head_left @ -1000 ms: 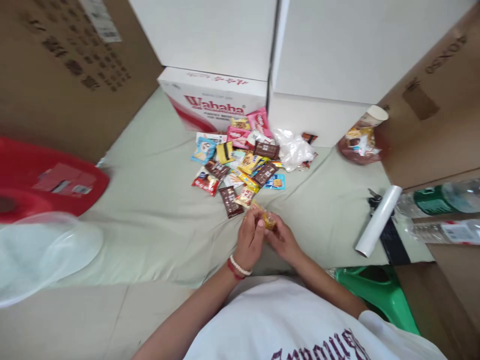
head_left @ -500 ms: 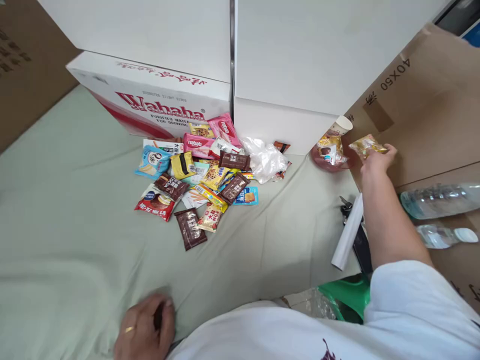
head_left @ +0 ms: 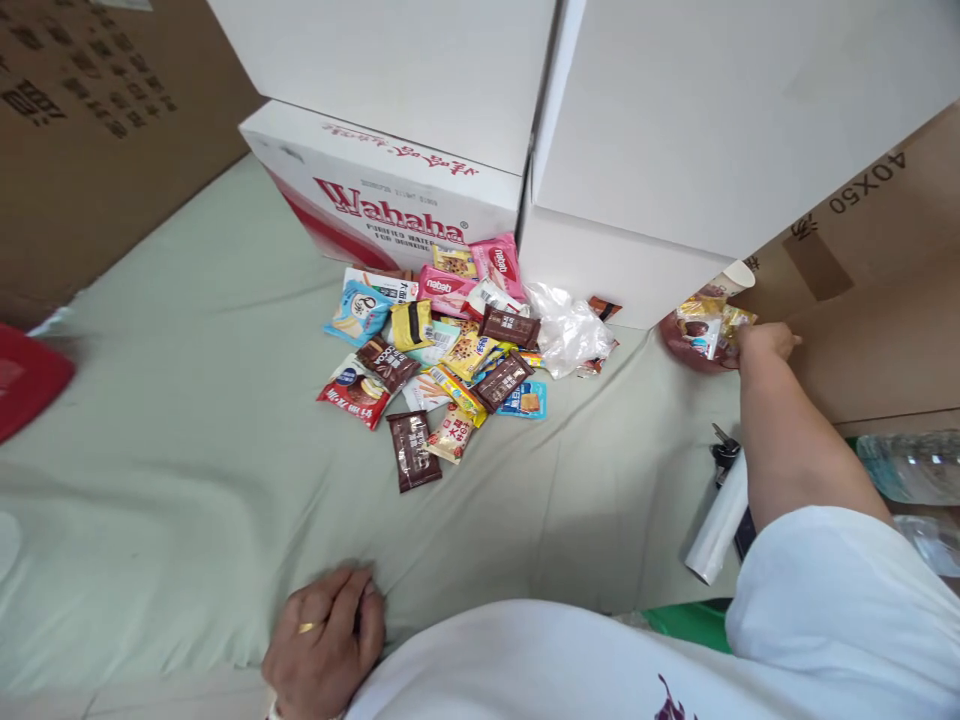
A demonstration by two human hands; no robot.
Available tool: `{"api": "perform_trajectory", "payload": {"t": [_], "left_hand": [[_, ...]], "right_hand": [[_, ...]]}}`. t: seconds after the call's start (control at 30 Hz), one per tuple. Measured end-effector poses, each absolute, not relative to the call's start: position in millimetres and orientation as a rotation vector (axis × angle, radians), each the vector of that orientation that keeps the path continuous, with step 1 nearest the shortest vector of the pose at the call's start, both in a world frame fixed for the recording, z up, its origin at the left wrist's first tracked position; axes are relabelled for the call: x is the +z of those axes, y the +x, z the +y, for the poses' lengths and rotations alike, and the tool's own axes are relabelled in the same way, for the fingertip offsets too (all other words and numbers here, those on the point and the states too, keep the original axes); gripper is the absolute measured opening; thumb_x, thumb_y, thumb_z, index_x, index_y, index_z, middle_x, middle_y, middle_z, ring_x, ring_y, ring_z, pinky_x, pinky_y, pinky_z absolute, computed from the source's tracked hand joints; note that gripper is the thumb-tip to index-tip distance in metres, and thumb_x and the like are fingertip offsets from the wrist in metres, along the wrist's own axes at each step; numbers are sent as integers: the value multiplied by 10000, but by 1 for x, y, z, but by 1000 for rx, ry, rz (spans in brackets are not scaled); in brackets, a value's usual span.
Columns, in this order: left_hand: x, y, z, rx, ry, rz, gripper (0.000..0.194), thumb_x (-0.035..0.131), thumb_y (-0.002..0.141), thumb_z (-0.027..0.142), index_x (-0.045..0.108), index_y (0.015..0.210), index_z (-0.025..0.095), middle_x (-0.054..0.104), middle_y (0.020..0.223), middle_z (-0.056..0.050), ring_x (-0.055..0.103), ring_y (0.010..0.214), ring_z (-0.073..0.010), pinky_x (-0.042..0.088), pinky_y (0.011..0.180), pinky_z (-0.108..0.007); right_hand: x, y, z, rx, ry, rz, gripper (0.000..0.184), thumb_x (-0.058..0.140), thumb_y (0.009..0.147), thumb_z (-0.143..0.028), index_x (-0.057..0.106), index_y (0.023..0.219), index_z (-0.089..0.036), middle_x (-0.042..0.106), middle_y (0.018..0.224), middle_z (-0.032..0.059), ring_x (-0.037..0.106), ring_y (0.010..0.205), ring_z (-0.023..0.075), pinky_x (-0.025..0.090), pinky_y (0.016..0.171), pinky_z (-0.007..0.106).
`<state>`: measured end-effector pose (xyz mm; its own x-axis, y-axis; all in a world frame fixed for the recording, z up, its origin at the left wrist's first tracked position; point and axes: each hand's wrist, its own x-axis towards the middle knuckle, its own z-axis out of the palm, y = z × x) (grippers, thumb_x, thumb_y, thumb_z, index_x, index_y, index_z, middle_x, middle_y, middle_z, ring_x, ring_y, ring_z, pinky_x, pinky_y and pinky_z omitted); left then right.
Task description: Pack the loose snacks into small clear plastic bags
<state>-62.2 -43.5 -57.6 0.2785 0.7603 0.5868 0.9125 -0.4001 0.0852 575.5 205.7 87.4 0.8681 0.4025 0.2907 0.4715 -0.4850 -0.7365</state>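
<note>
Head view. Right hand (head_left: pixel 769 343) reaches out to the reddish see-through plastic bowl (head_left: pixel 681 352); fingertips partly hidden, at a shiny gold-wrapped packet (head_left: pixel 736 321) on the bowl's right side. Cannot tell if they grip it or have let go. Another packet, white-and-brown with gold (head_left: pixel 699 330), lies in the bowl; white paper cup (head_left: pixel 738 277) just behind.

Left hand (head_left: pixel 326 635) rests on the pale green cloth (head_left: pixel 585 480), fingers curled in, thumb alongside, gold ring on one finger; no object seen in it.

Mixed heap of snack packets (head_left: pixel 469 352) mid-cloth, before the white-and-red cardboard Wahaha box (head_left: pixel 405 205). Crumpled clear plastic bag (head_left: pixel 564 330) touches the heap's right side.
</note>
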Motion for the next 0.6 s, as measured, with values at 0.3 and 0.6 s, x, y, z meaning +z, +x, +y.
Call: {"api": "perform_trajectory", "payload": {"t": [0.3, 0.6], "left_hand": [[-62, -64, -45, -942, -2306, -1497, 254, 723, 773, 45, 662, 993, 156, 698, 892, -92, 617, 793, -232, 528, 739, -348], [-55, -69, -53, -1255, -2423, -1642, 221, 607, 859, 54, 645, 1035, 182, 660, 952, -83, 632, 870, -214, 532, 808, -348]], "right_hand": [[75, 455, 188, -135, -1787, -1497, 170, 570, 899, -229, 687, 1010, -173, 691, 923, 88, 621, 797, 216, 486, 791, 364], [42, 363, 209, 33, -1889, -1782, 133, 609, 824, -277, 704, 854, -189, 636, 1038, 106, 597, 946, 253, 493, 895, 412]]}}
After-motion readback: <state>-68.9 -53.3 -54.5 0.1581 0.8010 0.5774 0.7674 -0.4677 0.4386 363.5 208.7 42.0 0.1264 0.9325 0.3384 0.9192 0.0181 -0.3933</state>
